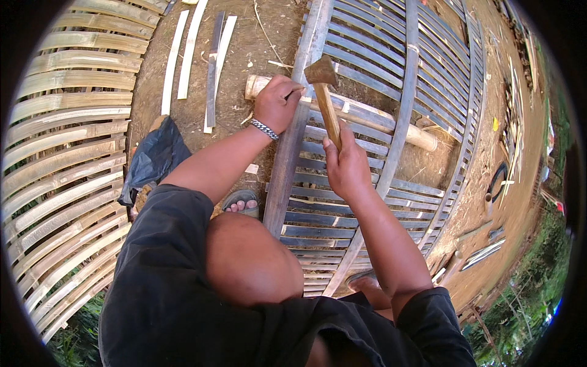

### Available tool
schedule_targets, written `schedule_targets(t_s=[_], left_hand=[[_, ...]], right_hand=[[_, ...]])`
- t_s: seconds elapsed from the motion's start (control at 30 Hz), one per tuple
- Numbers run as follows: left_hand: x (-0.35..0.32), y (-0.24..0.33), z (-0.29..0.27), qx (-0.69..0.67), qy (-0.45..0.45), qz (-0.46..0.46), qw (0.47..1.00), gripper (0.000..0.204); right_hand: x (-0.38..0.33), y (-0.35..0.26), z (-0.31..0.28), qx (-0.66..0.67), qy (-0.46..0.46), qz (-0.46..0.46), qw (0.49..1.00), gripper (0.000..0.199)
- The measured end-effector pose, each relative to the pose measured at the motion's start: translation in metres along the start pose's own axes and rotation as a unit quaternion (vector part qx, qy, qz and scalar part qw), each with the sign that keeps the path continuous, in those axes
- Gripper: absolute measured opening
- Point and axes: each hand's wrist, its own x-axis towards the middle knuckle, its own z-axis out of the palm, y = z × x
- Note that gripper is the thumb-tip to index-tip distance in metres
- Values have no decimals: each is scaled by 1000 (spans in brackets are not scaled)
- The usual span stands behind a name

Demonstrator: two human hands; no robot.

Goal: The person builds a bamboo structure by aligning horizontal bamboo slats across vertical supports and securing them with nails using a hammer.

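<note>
My right hand (348, 160) is wrapped round the wooden handle of a hatchet (330, 113). Its rusty brown head (320, 71) is raised over a bamboo frame, just right of my left hand. The fingers of my left hand (278, 103) are pinched together at the upper face of the frame's long dark rail (287, 177); anything between them is too small or hidden to make out. Thin bamboo slats (318, 218) run crosswise from this rail under a second rail (396, 144). Beneath the frame, close to both hands, lies a thick bamboo pole (422, 138).
A finished-looking slatted bamboo panel (79, 98) fills the left side. Loose strips (191, 52) lie on the dirt ground between it and the frame. A black plastic bag (160, 153) is by my left arm. A black coil (496, 181) and more strips (483, 254) lie at right.
</note>
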Motion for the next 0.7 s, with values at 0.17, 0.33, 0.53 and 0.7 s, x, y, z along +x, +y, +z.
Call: schedule_targets(t_s=[0.17,0.33,0.53,0.7], left_hand=[[0,-2,2,-28,6,6,1000,7],[1,-2,-1,14,10,14,1000,8],[0,-1,2,-21,7,6,1000,7],[0,-5,-1,-17,-2,8,1000,7]], right_hand=[[-1,-8,4,49,31,-17,998,49],[3,6,13,-23,-37,5,999,49],[0,-6,7,11,26,-24,999,48],[12,-5,2,-25,-47,32,998,47]])
